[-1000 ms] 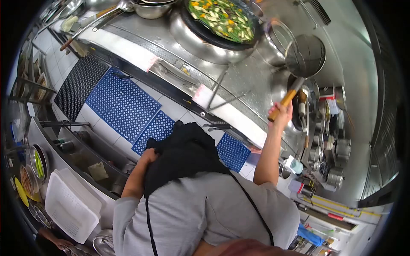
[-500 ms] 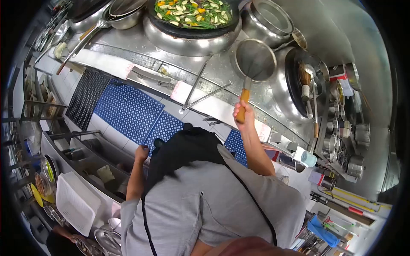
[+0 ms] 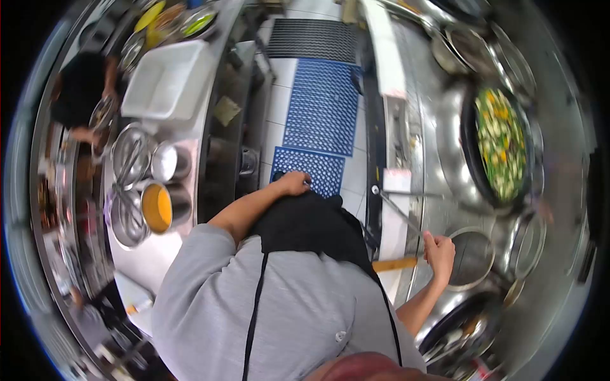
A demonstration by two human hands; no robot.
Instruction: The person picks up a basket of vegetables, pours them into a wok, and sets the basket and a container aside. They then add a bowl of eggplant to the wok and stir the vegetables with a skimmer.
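Note:
My right hand [image 3: 440, 255] is closed over the stove's front edge, its fingertips at the end of a thin metal rod [image 3: 401, 213]. Beside and beneath it lies a round strainer [image 3: 473, 230], its wooden handle [image 3: 395, 263] pointing left over the edge. My left hand [image 3: 295, 183] is curled closed in front of the black apron [image 3: 302, 228], with nothing visible in it. Cut green, yellow and pale vegetables [image 3: 501, 143] fill a large wok [image 3: 470, 136] beyond the rod.
To the left, a counter [image 3: 171, 244] bears a white basket [image 3: 166, 79], a pot of orange liquid [image 3: 159, 206] and steel bowls [image 3: 130, 155]. A co-worker [image 3: 82, 89] stands behind it. Blue mats [image 3: 321, 105] cover the floor between counter and stove. Another wok [image 3: 460, 320] sits at lower right.
The view has turned left, so the stove is now on the right. My right hand has let go of the strainer handle and moved to the rod; the strainer now rests on the stove.

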